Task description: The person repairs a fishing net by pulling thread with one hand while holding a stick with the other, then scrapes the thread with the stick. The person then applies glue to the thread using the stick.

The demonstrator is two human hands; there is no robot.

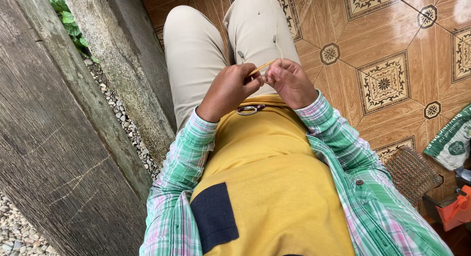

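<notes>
Over your lap, just above the hem of the yellow shirt (pixel 265 197), your two hands meet almost knuckle to knuckle. Your left hand (pixel 230 89) is curled nearly shut, thumb and forefinger pinched on the lower end of a thin yellowish stick (pixel 261 67). Your right hand (pixel 290 82) is likewise closed into a loose fist with its fingertips pressed in toward the same spot; whether it grips the stick itself or a fine pale thread (pixel 279 45) that rises from it, you cannot tell from here. The stick lies between the hands, touching both, with its long axis slanting from your left fingers up and away toward the right, its far tip poking out just above your right knuckles. Neither hand is nearer than the other; the left has the clearer hold on it.

Just below your hands, resting on the shirt at your waist, lies a small pair of scissors (pixel 250 109) with dark loop handles, closer to your left wrist. Beyond the hands your beige trousers (pixel 196 50) stretch away. The green plaid sleeves (pixel 338 138) frame the shirt, which carries a dark blue pocket (pixel 214 216). To your left stand weathered timber posts (pixel 59 138) over gravel (pixel 125 121); to your right the patterned brown floor tiles (pixel 382 82), a woven mat (pixel 411 172), a green and white sack (pixel 454 143) and an orange object (pixel 456 209)
</notes>
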